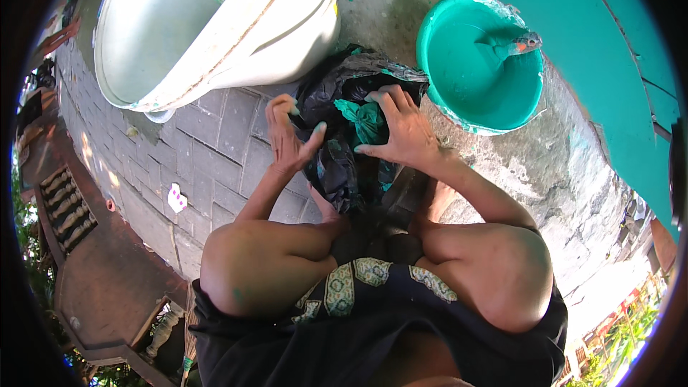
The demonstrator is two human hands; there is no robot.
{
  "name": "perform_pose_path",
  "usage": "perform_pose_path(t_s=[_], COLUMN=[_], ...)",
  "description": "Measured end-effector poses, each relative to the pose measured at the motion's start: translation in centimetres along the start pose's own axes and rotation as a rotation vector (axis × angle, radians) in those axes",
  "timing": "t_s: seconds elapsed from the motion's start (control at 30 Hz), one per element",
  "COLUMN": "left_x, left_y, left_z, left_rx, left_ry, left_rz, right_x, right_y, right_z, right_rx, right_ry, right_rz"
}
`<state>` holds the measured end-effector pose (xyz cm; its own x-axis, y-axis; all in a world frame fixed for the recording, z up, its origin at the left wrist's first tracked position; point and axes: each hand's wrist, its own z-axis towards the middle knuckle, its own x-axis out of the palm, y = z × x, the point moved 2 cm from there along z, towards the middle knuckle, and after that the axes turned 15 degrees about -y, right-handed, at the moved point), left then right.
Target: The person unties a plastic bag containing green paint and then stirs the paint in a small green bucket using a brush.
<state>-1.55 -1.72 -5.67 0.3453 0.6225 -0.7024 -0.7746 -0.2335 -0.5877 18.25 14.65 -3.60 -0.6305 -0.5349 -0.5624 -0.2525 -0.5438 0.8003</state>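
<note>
A crumpled black plastic bag [335, 175] lies between my bent legs, with a crumpled turquoise bundle [358, 120] in it. My left hand [292, 132] is at the bag's left side, fingers and thumb apart and curved. My right hand [401, 132] is at the right of the bundle, fingers spread and curled toward it, touching or very near it; I cannot tell which. Just beyond, to the right, a turquoise bucket [459, 72] holds turquoise paint, with a paint-covered tool [522, 44] leaning in it.
A large white container [236, 50] stands at upper left on grey pavers [215, 158]. A turquoise-painted surface [602, 79] runs along the right beside rough, mottled concrete [545, 179]. A brown structure with balusters [68, 208] is at far left. A small white piece [176, 197] lies on the pavers.
</note>
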Motion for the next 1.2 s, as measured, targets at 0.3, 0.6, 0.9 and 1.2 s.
perform_pose_path(t_s=[0.3, 0.6, 0.9, 1.2], left_x=[0.4, -0.2, -4.8, -9.6], left_y=[2.6, 3.1, 3.1, 1.4], left_z=[-0.3, 0.2, -1.1, -7.4], left_rx=[-0.426, -0.297, -0.419, -0.502], left_ry=[0.364, 0.364, 0.412, 0.176], left_rz=[0.0, -0.053, -0.16, -0.165], right_x=[-3.2, 0.4, 7.8, 9.0], right_y=[-2.2, -5.1, -5.2, -0.7], right_z=[-6.9, -8.5, -7.6, -4.4], right_rx=[0.24, 0.597, 0.508, 0.081], right_ry=[-0.046, -0.029, 0.064, 0.148], right_rz=[0.018, 0.059, 0.089, 0.315])
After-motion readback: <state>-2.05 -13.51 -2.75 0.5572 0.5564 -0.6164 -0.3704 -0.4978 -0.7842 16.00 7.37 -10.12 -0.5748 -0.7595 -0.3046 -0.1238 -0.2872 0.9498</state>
